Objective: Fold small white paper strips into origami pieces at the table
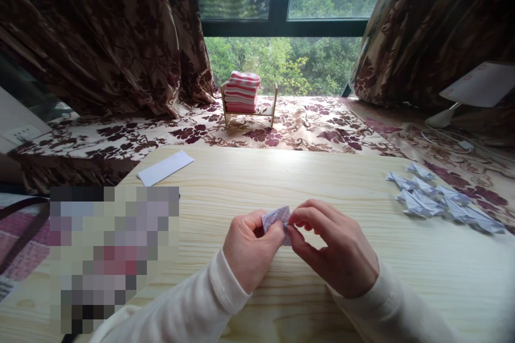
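Observation:
A small piece of folded paper (275, 216), pale with a faint pattern, is held up above the table. My left hand (254, 246) is closed on it, the thumb pressed across its front. At the paper's right edge, the thumb and forefinger of my right hand (333, 244) pinch it; the other fingers are curled. Part of the paper is hidden behind my fingers. Several folded white paper pieces (422, 203) lie grouped at the table's right side. A flat white paper strip (166, 168) rests near the back left edge.
The light wooden table (241, 177) spans the front. Behind it, a small wooden rack (275, 104) bears a stack of pink-and-white striped cloths (241, 94) on a flowered cover. A lamp (478, 86) with its cord stands at right. A blurred-out patch (116, 257) covers the left.

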`<state>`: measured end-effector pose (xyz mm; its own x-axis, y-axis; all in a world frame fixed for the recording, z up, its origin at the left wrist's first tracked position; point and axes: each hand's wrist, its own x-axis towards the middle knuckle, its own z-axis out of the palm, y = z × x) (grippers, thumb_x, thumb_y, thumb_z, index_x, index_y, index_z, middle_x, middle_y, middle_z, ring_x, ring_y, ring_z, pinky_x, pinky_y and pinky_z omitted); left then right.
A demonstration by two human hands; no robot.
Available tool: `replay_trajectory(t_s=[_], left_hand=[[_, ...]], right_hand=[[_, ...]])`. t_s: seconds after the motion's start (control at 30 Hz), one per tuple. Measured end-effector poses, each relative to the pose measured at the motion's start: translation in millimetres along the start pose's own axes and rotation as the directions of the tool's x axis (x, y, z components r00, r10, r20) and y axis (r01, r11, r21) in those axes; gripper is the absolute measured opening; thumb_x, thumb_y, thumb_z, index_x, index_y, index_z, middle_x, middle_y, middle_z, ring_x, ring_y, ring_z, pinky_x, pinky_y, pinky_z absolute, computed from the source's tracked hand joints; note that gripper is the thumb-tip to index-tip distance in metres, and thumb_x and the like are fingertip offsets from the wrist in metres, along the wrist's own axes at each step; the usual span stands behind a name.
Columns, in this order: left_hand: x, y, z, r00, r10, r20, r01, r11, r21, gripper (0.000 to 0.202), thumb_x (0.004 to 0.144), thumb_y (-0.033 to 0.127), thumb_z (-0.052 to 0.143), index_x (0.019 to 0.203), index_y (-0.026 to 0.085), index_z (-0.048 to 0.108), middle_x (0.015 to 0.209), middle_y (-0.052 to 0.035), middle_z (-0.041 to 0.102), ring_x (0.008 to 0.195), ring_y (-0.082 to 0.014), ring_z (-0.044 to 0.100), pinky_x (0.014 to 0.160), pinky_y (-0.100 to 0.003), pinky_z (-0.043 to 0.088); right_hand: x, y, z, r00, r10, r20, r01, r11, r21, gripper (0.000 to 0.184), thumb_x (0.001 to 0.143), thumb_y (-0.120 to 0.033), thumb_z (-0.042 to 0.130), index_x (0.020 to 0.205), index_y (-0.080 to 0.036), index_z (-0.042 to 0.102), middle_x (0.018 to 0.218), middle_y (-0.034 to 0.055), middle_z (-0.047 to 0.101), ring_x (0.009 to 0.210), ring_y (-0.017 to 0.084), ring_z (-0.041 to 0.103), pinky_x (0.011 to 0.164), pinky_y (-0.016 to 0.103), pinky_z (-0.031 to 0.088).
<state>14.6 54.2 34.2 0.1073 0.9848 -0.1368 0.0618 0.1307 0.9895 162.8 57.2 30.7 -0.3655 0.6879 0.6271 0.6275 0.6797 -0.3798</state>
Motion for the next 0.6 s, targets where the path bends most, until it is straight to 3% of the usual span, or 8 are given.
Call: replay_trajectory(t_s=[0.13, 0.3, 0.47, 0.6], left_hand=[[-0.1, 1.1, -0.2, 1.000, -0.012, -0.010, 0.012, 1.000, -0.012, 0.016, 0.070, 0.023, 0.055, 0.062, 0.012, 0.063, 0.055, 0.0010, 0.051, 0.055, -0.0107, 0.043, 0.052, -0.023, 0.035], [1.7, 2.5, -1.4, 0.999, -0.050, 0.000, 0.049, 0.997, -0.057, 0.019, 0.069, 0.024, 0.055, 0.057, 0.011, 0.062, 0.052, 0.0012, 0.049, 0.055, -0.0107, 0.042, 0.053, -0.023, 0.036], [3.3, 1.6, -2.6, 0.999, -0.042, 0.010, 0.043, 0.996, -0.072, 0.023, 0.071, 0.029, 0.057, 0.057, 0.012, 0.061, 0.051, 0.0015, 0.048, 0.055, -0.0108, 0.041, 0.053, -0.024, 0.034], [2.7, 1.5, -2.0, 0.999, -0.052, -0.003, 0.052, 0.997, -0.063, 0.022, 0.070, 0.029, 0.059, 0.058, 0.012, 0.061, 0.052, 0.0018, 0.047, 0.055, -0.0108, 0.041, 0.053, -0.024, 0.034]], right_hand=[[2.3, -0.5, -1.9, 0.993, -0.122, -0.009, 0.120, 0.987, -0.111, 0.008, 0.079, -0.008, 0.054, 0.079, -0.015, 0.059, 0.072, 0.0053, 0.061, 0.066, 0.015, 0.055, 0.057, 0.025, 0.044], [3.7, -0.6, -3.9, 0.983, -0.186, 0.004, 0.184, 0.971, -0.156, 0.008, 0.081, -0.008, 0.054, 0.083, -0.014, 0.060, 0.074, 0.0061, 0.063, 0.068, 0.016, 0.056, 0.058, 0.026, 0.045], [5.5, -1.7, -7.3, 0.974, -0.225, 0.022, 0.226, 0.962, -0.154, 0.012, 0.085, -0.007, 0.050, 0.082, -0.013, 0.060, 0.072, 0.0074, 0.062, 0.068, 0.017, 0.056, 0.058, 0.026, 0.045], [5.3, -2.1, -6.9, 0.981, -0.185, 0.063, 0.192, 0.973, -0.130, 0.012, 0.085, -0.009, 0.049, 0.083, -0.015, 0.058, 0.073, 0.0066, 0.062, 0.069, 0.016, 0.055, 0.058, 0.026, 0.045]])
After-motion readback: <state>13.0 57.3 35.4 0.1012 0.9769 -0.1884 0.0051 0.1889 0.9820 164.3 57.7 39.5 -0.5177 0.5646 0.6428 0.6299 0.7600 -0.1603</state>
